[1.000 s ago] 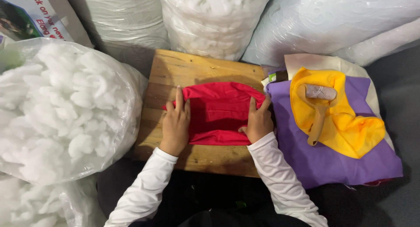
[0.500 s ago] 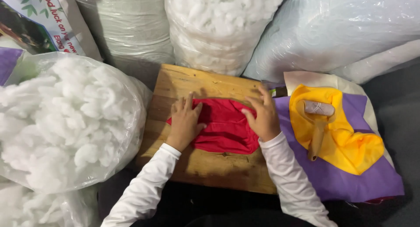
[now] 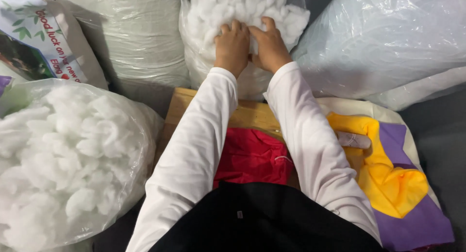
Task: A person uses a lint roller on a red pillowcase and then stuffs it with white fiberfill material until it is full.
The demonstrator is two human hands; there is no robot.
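Big clear plastic sacks crowd the whole scene, packed close around a low wooden board (image 3: 242, 113) that lies flat in the middle. At the top centre stands an open bag of white stuffing (image 3: 242, 19), its fluffy clumps showing above the plastic; both arms in white sleeves stretch forward over the board to reach it. The left hand (image 3: 232, 47) and the right hand (image 3: 270, 47) sit side by side, nearly touching, pressed into the stuffing with fingers curled down — they seem to be closing on a wad of it, though the fingertips are buried in the fluff and I cannot tell how much they actually hold. On the board, between the two forearms, lies a red cloth piece (image 3: 252, 157), flat and partly covered by the person's dark clothing at the bottom edge. To the right of the board is a stack of cloth: a yellow cloth (image 3: 388, 179) on top of a purple cloth (image 3: 412, 218), with a pale layer showing beneath. A small wooden-handled tool (image 3: 354, 140) rests on the yellow cloth, just beside the right sleeve — mostly hidden. On the left sits a second bulging bag of stuffing (image 3: 68, 155), closed over, and behind it a printed bag (image 3: 34, 38) leans at the top left corner.
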